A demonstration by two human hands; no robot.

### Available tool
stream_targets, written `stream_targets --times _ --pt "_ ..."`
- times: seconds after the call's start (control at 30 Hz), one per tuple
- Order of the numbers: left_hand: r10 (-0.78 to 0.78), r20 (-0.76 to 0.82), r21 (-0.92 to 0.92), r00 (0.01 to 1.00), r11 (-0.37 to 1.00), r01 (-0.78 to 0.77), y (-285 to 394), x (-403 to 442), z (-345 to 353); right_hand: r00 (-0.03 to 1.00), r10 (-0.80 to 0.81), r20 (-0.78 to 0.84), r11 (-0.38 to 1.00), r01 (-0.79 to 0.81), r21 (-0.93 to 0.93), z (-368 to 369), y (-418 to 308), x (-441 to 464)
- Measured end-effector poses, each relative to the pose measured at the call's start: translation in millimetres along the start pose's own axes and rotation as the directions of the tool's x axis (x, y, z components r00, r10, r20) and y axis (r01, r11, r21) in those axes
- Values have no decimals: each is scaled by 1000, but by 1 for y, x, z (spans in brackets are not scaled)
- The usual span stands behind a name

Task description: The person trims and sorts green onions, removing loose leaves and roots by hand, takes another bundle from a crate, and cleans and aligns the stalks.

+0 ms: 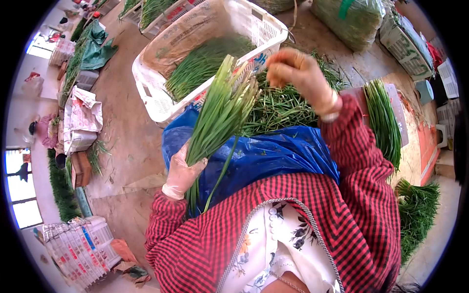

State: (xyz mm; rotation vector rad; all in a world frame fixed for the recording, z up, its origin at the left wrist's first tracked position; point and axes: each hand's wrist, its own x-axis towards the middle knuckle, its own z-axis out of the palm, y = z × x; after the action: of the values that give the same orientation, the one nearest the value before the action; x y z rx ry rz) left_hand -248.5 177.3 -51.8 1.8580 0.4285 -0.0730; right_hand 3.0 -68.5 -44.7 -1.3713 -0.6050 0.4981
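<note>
The left hand (184, 171) has fingers clamped round the green bunch (215, 115), which extends beyond them toward one o'clock; the right hand (304, 78), at two o'clock, curls (fingers together or apart, I cannot tell).

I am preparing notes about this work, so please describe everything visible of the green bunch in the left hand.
The green bunch is made of long, narrow leaves, bright green, with paler ends and brownish bits near the top. The gloved left hand is closed around its lower part. It slants, pale ends pointing away from the body; one leaf strays to the right. Blue plastic lies behind it; whether they touch is unclear.
</note>
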Motion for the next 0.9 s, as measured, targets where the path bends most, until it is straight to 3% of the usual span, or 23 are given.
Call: stream_targets --times 0.13,0.17,0.2,0.4,0.47,0.53,0.6,0.67,0.73,0.8,0.87,0.9 --pt "16 31 -31 999 999 -15 5 -1 8 986 105 126 992 -96 -78 -21 9 30" --pt "9 56 -36 998 999 -7 11 -3 10 958 33 285 989 -71 126 -15 13 31" --pt "-1 81 -41 997 999 4 14 -5 11 953 74 295 996 -85 24 -11 13 28" --pt "-34 157 -3 987 999 35 13 -6 10 898 137 418 988 -91 -128 -3 15 29" --pt "-62 162 -4 985 998 63 13 -4 11 907 46 418 956 81 -280 -4 9 24" --pt "-61 165 -89 984 993 76 12 -2 11 909 55 414 968 53 -245 -10 13 26" --pt "-79 169 -129 982 987 101 10 1 10 949 76 307 997 -71 -27 -18 5 23" --pt "-93 168 -163 981 979 120 12 4 8 958 88 272 995 -95 11 -29 -7 20" --pt "-120 137 -166 983 976 143 15 3 5 994 68 91 997 -70 21 -40 -29 15" --pt "-170 110 -222 979 956 191 14 1 0 992 -80 -96 982 95 162 -58 -41 11" --pt "-215 84 -279 973 932 230 11 1 -7 965 -212 -155 951 240 197 -78 -45 5" --pt "-218 82 -352 972 907 233 7 1 -12 970 -226 -86 933 241 268 -85 -43 0"
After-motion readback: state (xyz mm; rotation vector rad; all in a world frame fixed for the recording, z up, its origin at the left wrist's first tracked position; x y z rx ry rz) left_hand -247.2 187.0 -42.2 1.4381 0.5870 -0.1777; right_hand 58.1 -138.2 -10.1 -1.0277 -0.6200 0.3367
